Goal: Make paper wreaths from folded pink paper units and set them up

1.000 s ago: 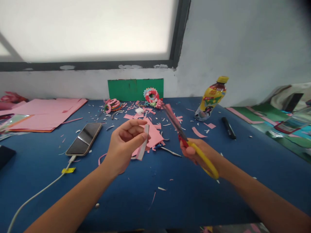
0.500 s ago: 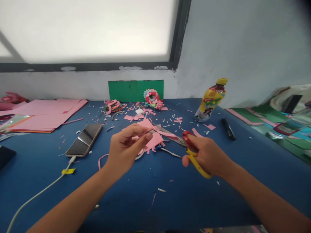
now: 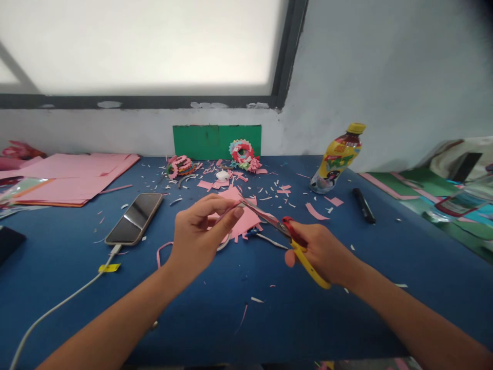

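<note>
My left hand [image 3: 200, 228] pinches a small pink paper piece [image 3: 237, 204] between thumb and fingertips; most of it is hidden by the fingers. In my right hand [image 3: 325, 252] is a pair of scissors [image 3: 311, 266] with red and yellow handles. Their blades point up and left, with the tips close to my left fingertips and the held paper. Behind and below the blades, pink paper sheets [image 3: 248, 221] lie on the blue table [image 3: 215, 318]. A thin white stick-like thing [image 3: 271, 241] rests just beneath the scissors.
A phone [image 3: 134, 220] on a white cable lies at left, near stacked pink paper [image 3: 69, 177]. Paper wreaths [image 3: 242, 153] and scraps sit at the back by a green board [image 3: 198, 141]. To the right stand a yellow-labelled bottle [image 3: 339, 158] and a black marker [image 3: 363, 205].
My right hand has moved slightly left, bringing the scissors nearer my left fingertips. The blades look closer together, and less of the pink strip shows over them. My left hand keeps its pinch.
</note>
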A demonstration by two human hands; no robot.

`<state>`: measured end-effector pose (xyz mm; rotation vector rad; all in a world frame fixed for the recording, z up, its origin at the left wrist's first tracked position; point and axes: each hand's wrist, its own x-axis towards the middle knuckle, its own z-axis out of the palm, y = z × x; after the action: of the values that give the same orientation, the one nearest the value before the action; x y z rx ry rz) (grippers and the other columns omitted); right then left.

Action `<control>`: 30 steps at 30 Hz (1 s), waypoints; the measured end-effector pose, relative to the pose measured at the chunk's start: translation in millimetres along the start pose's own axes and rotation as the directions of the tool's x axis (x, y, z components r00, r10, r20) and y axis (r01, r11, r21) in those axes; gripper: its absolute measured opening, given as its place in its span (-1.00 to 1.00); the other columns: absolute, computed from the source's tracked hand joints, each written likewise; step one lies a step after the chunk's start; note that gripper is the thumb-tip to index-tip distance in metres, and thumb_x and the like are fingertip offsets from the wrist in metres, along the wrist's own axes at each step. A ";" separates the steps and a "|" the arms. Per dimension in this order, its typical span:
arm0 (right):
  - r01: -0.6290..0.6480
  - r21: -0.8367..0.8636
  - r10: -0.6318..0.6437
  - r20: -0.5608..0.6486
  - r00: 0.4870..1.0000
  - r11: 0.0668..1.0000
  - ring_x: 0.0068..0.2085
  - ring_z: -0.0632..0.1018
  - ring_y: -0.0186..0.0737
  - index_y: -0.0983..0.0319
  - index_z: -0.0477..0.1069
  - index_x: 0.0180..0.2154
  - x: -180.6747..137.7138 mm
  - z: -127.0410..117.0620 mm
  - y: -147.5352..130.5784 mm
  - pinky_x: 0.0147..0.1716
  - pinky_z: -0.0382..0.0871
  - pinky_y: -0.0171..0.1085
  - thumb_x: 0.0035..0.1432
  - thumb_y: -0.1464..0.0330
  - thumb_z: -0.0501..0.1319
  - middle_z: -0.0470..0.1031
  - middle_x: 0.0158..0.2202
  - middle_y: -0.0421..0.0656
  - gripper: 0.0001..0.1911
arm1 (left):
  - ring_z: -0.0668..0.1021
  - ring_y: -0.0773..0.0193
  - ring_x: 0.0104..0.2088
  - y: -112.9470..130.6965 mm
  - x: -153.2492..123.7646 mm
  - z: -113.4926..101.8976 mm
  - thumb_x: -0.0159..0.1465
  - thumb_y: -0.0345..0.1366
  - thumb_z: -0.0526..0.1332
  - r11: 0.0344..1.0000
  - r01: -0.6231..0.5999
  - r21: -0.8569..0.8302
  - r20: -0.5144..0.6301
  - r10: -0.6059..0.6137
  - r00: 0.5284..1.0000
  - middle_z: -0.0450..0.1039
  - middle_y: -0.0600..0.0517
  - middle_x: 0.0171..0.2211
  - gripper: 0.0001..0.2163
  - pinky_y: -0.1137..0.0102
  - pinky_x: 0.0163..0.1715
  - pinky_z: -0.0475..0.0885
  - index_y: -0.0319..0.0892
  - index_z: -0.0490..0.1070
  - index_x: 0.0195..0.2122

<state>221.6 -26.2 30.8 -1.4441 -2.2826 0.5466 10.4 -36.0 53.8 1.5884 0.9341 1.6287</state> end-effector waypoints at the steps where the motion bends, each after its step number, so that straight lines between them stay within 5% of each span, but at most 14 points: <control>1: 0.013 0.020 -0.013 0.016 1.000 1.000 -0.60 0.13 -0.40 0.21 0.09 -0.61 -0.4 0.3 0.5 -0.62 0.03 -0.38 -0.03 -0.02 0.08 0.15 -0.67 -0.30 -0.54 | 0.40 0.50 -0.63 -1.0 -0.2 -0.1 0.07 -0.40 0.28 1.000 -0.010 -0.004 0.003 0.010 1.000 0.39 0.10 -0.50 -0.98 0.58 -0.71 0.31 -0.16 0.51 -0.46; 6: 0.105 -0.051 -0.109 -0.079 0.991 0.993 -0.62 0.11 -0.42 0.20 0.02 -0.62 -2.3 2.4 3.0 -0.65 0.02 -0.40 -0.03 -0.05 0.09 0.12 -0.68 -0.31 -0.51 | 0.43 0.47 -0.57 -4.3 -1.4 -1.6 0.09 -0.44 0.27 0.992 -0.120 -0.046 0.040 0.122 0.992 0.42 0.09 -0.43 -0.89 0.56 -0.68 0.37 -0.08 0.53 -0.38; 12: 0.216 -0.340 -0.341 -0.369 0.865 0.915 -0.68 0.12 -0.43 0.17 -0.04 -0.61 -3.2 2.8 5.5 -0.67 0.05 -0.38 0.00 -0.08 0.06 0.09 -0.72 -0.32 -0.49 | 0.47 0.42 -0.43 -4.2 -1.5 -4.9 0.13 -0.50 0.23 0.958 -0.287 -0.008 0.079 0.286 0.955 0.46 0.06 -0.37 -0.79 0.54 -0.51 0.44 -0.03 0.52 -0.29; 17: 0.227 -0.405 -0.389 -0.379 0.839 0.886 -0.70 0.18 -0.43 0.17 -0.03 -0.62 -5.0 1.4 4.8 -0.68 0.06 -0.38 -0.01 -0.10 0.07 0.13 -0.73 -0.31 -0.47 | 0.47 0.41 -0.41 -2.1 -0.2 -6.1 0.14 -0.51 0.21 0.927 -0.369 0.062 0.093 0.362 0.927 0.45 0.06 -0.40 -0.78 0.54 -0.50 0.41 -0.04 0.52 -0.28; 30: 0.231 -0.472 -0.437 -0.392 0.810 0.851 -0.72 0.22 -0.41 0.18 0.02 -0.65 -6.5 -0.3 2.0 -0.68 0.07 -0.38 0.05 0.02 0.08 0.18 -0.75 -0.28 -0.54 | 0.49 0.36 -0.43 1.5 -2.0 -4.5 0.18 -0.39 0.19 0.942 -0.321 0.099 0.087 0.313 0.946 0.46 0.02 -0.42 -0.86 0.48 -0.52 0.44 -0.04 0.53 -0.33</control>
<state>225.9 -31.3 29.3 -1.1083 -2.2156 -0.3951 6.0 -38.6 54.1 1.9418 0.7737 1.7459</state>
